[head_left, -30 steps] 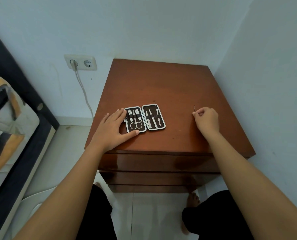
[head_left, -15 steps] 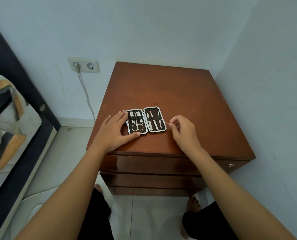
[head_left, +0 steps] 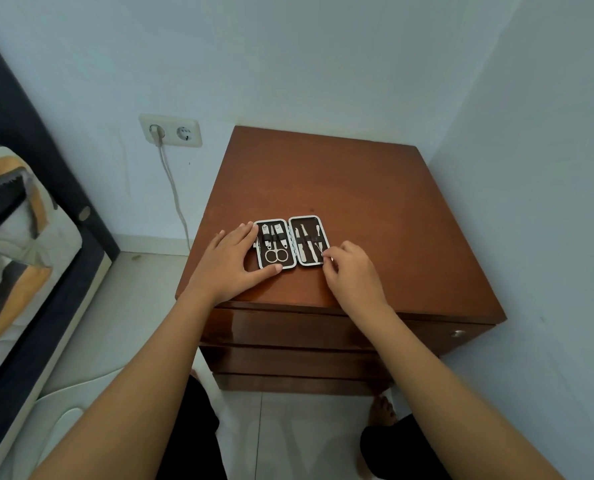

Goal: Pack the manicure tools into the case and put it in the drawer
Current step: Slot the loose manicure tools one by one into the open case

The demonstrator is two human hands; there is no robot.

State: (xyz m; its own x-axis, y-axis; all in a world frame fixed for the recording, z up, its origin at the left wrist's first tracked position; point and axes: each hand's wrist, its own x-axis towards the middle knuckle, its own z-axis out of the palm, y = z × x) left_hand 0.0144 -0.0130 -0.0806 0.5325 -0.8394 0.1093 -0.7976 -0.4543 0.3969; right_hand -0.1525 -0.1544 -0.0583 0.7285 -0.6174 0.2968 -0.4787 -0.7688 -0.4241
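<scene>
A small manicure case (head_left: 291,242) lies open flat on top of a brown wooden nightstand (head_left: 351,188), dark inside with a white rim. Its left half holds scissors (head_left: 275,255) and clippers, its right half several slim metal tools. My left hand (head_left: 231,263) lies flat against the case's left edge, thumb along its front. My right hand (head_left: 352,271) is at the case's lower right corner, fingertips pinched on a thin metal tool (head_left: 320,250) that points into the right half. The drawers (head_left: 288,332) below are closed.
A wall stands close on the right and behind the nightstand. A wall socket (head_left: 171,130) with a plugged-in cable is at the left. A bed with bedding (head_left: 15,216) fills the left side. My legs and a bare foot (head_left: 382,408) are on the tiled floor below.
My right hand carried the thin tool from the right part of the nightstand top leftward to the case's right half. My left hand stayed against the case.
</scene>
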